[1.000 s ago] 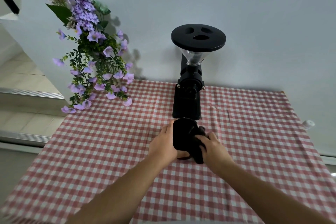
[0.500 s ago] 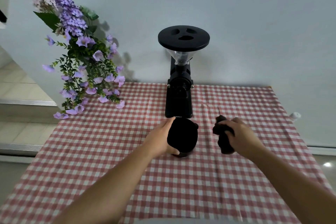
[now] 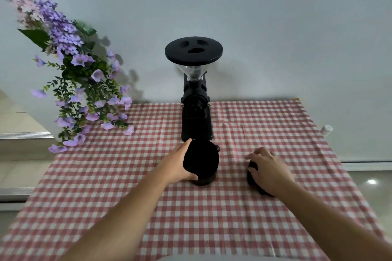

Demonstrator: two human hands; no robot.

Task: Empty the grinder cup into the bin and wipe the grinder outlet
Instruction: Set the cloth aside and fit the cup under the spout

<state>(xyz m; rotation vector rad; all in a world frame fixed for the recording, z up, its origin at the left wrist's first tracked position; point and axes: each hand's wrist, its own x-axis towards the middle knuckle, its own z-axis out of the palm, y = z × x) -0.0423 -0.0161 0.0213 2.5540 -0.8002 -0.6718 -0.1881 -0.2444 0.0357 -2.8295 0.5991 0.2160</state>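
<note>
A black coffee grinder (image 3: 196, 110) with a clear hopper and a round black lid stands at the back of the table. Directly in front of it sits the black grinder cup (image 3: 202, 162), uncovered. My left hand (image 3: 177, 165) grips the cup's left side. My right hand (image 3: 268, 170) lies over a small black object, apparently the cup's lid (image 3: 252, 177), pressing it onto the cloth to the right of the cup. Most of that object is hidden under my fingers. No bin is in view.
A red and white checked cloth (image 3: 127, 186) covers the table. Purple artificial flowers (image 3: 78, 82) lean over the back left corner. A white wall rises behind the table. A small white cap (image 3: 326, 129) pokes up past the right edge. Steps lie at the left.
My right hand lifted the black lid off the cup, carried it rightward and lowered it onto the cloth. My left hand kept hold of the cup.
</note>
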